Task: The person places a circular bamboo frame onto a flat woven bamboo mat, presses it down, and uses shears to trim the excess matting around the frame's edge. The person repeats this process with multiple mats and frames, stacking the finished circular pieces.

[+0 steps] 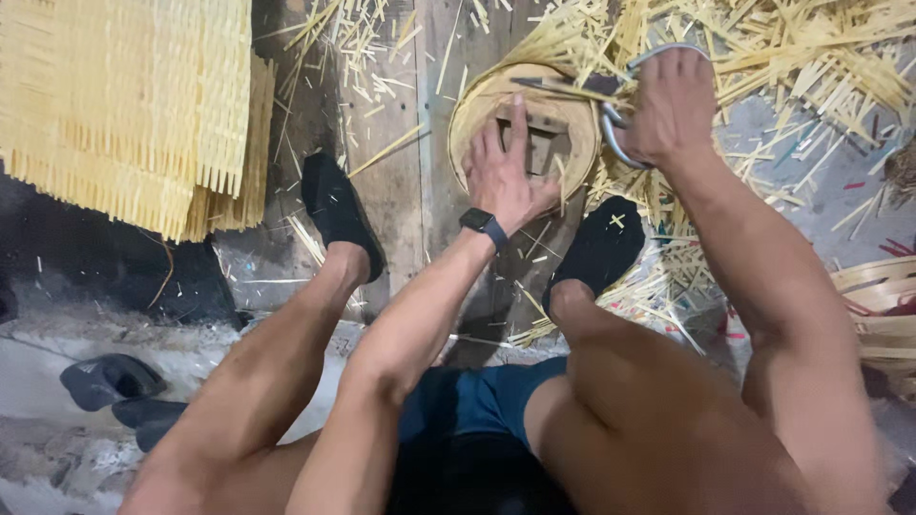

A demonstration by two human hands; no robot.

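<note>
- Round bamboo basket (487, 100), pale yellow, lying on the floor at twelve o'clock from the seated person, between the two feet and a little beyond them. Its rim is a broad bent band; inside it a darker wooden block shows, partly hidden by the fingers.
- Left hand (504, 172), at six o'clock of the basket: palm laid over the near rim, fingers spread and reaching in onto the block. It presses rather than grasps. A dark watch (484, 225) sits on the wrist.
- Right hand (670, 107), at three o'clock of the basket, just beside its rim: closed around the looped metal handles of a pair of shears (620, 133). The blades point toward nine o'clock across the far edge of the basket; whether they are apart or together cannot be told.
- Woven bamboo mats (134, 105), large stacked sheets with fringed edges, at ten o'clock, well apart from the basket.
- Bamboo offcuts (811, 57), a thick scatter of loose strips from twelve to three o'clock, touching the basket's far side and running under the right hand.
- Wooden planks (401, 181), the grey worn boards on which the basket rests.
- Bare legs with black socks (339, 210), one foot at eight o'clock and one at four o'clock of the basket.
- Further baskets (883, 296), stacked rims at the three o'clock edge of the view.
- Dark sandals (110, 380), at eight o'clock, far from the hands.
</note>
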